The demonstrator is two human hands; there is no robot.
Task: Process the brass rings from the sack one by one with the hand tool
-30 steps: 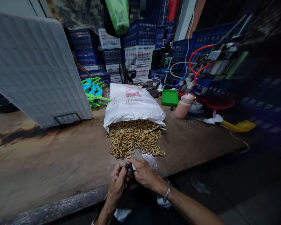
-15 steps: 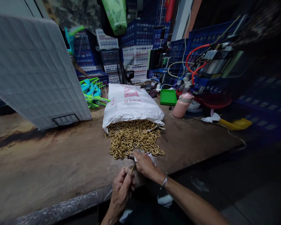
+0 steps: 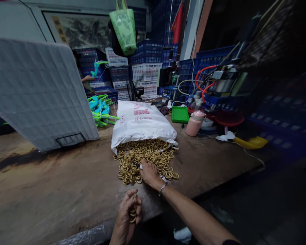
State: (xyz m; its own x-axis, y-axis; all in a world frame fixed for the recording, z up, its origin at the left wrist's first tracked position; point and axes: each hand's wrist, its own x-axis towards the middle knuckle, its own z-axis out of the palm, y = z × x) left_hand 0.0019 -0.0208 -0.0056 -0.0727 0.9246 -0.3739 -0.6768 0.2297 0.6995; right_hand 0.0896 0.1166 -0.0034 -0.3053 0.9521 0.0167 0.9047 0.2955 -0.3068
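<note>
A heap of gold-coloured rings (image 3: 132,160) spills out of the mouth of a white printed sack (image 3: 145,126) onto the table. My right hand (image 3: 150,173), a metal bangle on its wrist, rests on the front of the heap. It is closed on a small tool (image 3: 137,164) with a dark tip and a white part; its kind cannot be made out. My left hand (image 3: 126,211) is above the near table edge, its fingers curled round several gold rings (image 3: 133,214).
To the left stands a grey-white ribbed panel (image 3: 40,98). Behind the sack are green-and-blue plastic pieces (image 3: 100,109) and another person's hand (image 3: 88,78). At right are a green tray (image 3: 180,115), a pink bottle (image 3: 194,124) and a yellow scoop (image 3: 252,143).
My right hand has moved forward with the tool, away from my left hand and onto the heap. My left hand has turned so the rings in it show. The camera has tilted up.
</note>
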